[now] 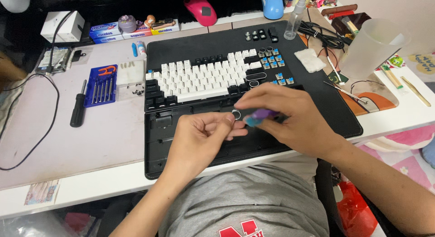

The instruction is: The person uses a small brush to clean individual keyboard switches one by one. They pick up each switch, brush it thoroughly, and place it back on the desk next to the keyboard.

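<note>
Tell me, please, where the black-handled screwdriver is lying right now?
In the head view, the black-handled screwdriver lies on the desk's left side, just left of the blue precision-screwdriver tray, well clear of the left hand.

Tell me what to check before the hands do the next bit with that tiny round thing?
1. Small round part pinched in left hand fingertips: ok.
2. Purple tool gripped in right hand: ok.
3. Tool tip meets the part: cannot tell, fingers hide it.
4. Both hands over the black mat, so a dropped part lands on it: ok.
5. Keyboard complete: not ok, keys missing at its right end, blue switches bare.
6. Screwdriver and blue bit set lying to the left of the mat: ok.
</note>
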